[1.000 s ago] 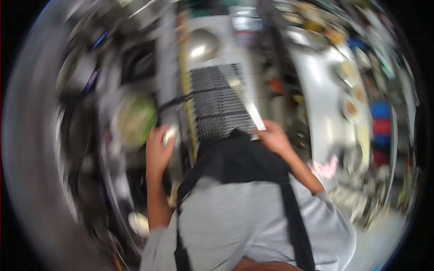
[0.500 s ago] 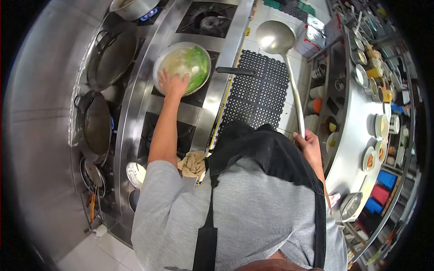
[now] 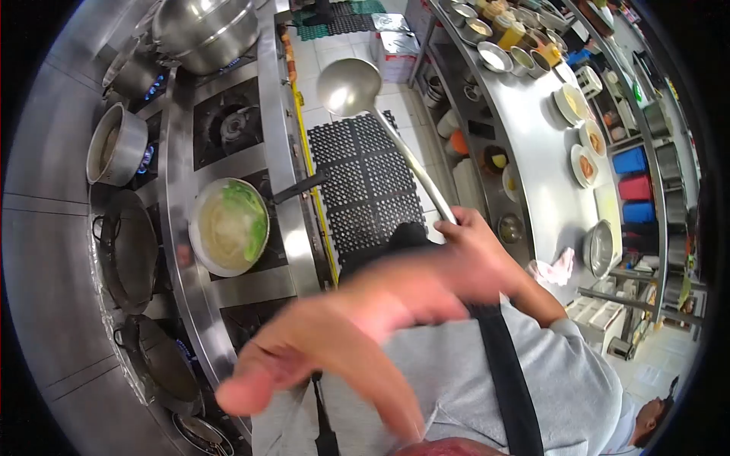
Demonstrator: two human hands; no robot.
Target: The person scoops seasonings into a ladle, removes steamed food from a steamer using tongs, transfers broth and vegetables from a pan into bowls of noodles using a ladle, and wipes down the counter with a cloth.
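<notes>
A large metal ladle [image 3: 414,167] is gripped near the end of its handle by my right hand [image 3: 471,235], its bowl raised over the floor mat. Close to the camera, large and partly blurred, my left hand [image 3: 342,327] is lifted in front of my chest with its fingers apart and nothing in it. On the stove to the left sits a pan [image 3: 199,242] with a dark handle. It holds pale, cloudy liquid and green leaves [image 3: 255,224] along its right side.
Pots [image 3: 114,144] and dark woks [image 3: 129,251] line the left wall, some over blue flames. A steel counter [image 3: 536,129] on the right bears bowls, plates and a pink cloth [image 3: 555,267]. Another person [image 3: 650,418] shows at bottom right.
My left hand has moved from over the pan toward the camera, in front of my chest. The ladle remains in my right hand. The view has shifted, and a person has appeared at lower right.
</notes>
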